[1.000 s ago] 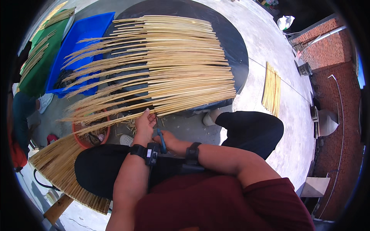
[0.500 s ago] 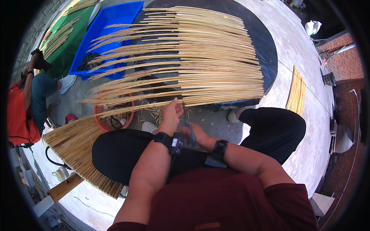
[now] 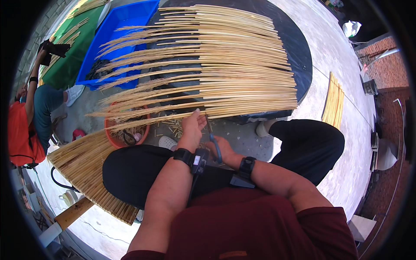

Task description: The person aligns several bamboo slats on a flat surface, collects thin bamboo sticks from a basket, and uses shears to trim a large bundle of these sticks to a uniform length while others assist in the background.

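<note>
Pale reed stalks lie side by side in a broad row, several ending in feathery plumes on the left. At the row's near edge, my left hand has its thumb and fingers closed around the nearest plumed stalk. My right hand grips the blue handles of a pair of scissors. Their blades point up and away from me, with the tips at the near stalks just right of my left fingertips. Whether the blades touch a stalk is hard to make out.
Under the reeds is a round table with a black cover. An orange-red basin of scraps stands by my left knee, near a bound reed mat. A blue tub and a person in orange are at left; another reed bundle lies right.
My left hand keeps its place at the stalk. The scissors and right hand have shifted only slightly. At left, the other person's hand has risen with a dark object.
</note>
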Demonstrator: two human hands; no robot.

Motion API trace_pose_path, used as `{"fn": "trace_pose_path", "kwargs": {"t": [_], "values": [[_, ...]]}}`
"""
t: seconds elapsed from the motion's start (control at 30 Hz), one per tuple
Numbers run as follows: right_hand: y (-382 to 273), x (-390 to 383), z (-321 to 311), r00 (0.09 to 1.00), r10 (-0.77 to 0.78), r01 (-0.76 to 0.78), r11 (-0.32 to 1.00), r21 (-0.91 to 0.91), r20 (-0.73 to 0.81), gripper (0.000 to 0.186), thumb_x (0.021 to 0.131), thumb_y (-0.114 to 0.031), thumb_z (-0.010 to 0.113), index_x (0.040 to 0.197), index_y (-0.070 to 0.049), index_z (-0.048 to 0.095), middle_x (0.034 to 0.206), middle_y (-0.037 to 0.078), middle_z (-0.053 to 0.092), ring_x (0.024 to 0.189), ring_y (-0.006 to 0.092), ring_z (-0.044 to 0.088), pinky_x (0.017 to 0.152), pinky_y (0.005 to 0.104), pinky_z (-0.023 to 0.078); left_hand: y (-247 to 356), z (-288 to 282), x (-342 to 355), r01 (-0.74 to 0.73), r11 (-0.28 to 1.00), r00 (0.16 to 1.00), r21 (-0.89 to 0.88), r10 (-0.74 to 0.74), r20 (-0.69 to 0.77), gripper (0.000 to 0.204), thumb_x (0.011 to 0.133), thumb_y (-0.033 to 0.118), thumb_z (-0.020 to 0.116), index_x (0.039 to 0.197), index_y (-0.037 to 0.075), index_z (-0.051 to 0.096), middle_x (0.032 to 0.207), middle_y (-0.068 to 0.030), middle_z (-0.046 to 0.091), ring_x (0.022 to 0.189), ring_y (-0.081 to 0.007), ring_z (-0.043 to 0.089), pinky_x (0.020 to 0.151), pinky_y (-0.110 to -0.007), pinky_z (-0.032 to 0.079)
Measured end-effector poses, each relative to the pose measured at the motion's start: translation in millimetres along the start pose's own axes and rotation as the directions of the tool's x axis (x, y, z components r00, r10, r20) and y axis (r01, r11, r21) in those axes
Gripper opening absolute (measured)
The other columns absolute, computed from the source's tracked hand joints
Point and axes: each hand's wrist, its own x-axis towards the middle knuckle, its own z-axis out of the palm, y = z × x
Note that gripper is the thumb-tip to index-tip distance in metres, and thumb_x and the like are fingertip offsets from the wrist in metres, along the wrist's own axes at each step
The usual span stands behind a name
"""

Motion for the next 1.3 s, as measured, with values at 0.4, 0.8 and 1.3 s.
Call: {"fn": "trace_pose_path", "kwargs": {"t": [0.4,0.8,1.3], "values": [[18,7,1,1.000,-0.008,0.008,1.000,0.023,-0.013,0.027,0.084,-0.027,0.058,0.078,-0.002,0.053,0.057,0.008,0.056,0.047,0.0194,0.058,0.046,0.0321,0.046,4,6,-8,-0.013,1.000,0.999,-0.012,0.013,-0.046,0.018,0.085,0.019,0.066,0.092,0.003,0.059,0.079,-0.0068,0.060,0.072,-0.0185,0.060,0.066,-0.032,0.052],[-2,-5,-3,1.000,0.000,-0.002,0.997,0.072,0.031,0.021,0.084,-0.022,0.057,0.079,-0.002,0.054,0.056,0.008,0.057,0.046,0.0179,0.058,0.044,0.0309,0.045,2,4,-5,-0.039,0.999,0.999,-0.024,0.039,-0.017,0.018,0.085,0.019,0.066,0.092,0.004,0.058,0.079,-0.0067,0.060,0.072,-0.0186,0.060,0.066,-0.032,0.052],[3,3,-4,0.995,0.062,-0.070,0.992,0.104,0.082,0.021,0.084,-0.022,0.060,0.080,-0.003,0.055,0.057,0.008,0.056,0.046,0.0178,0.058,0.042,0.0305,0.045,4,6,-5,-0.050,0.999,0.999,-0.020,0.050,-0.018,0.016,0.086,0.018,0.064,0.090,0.004,0.058,0.077,-0.0059,0.060,0.070,-0.0180,0.060,0.066,-0.033,0.052]]}}
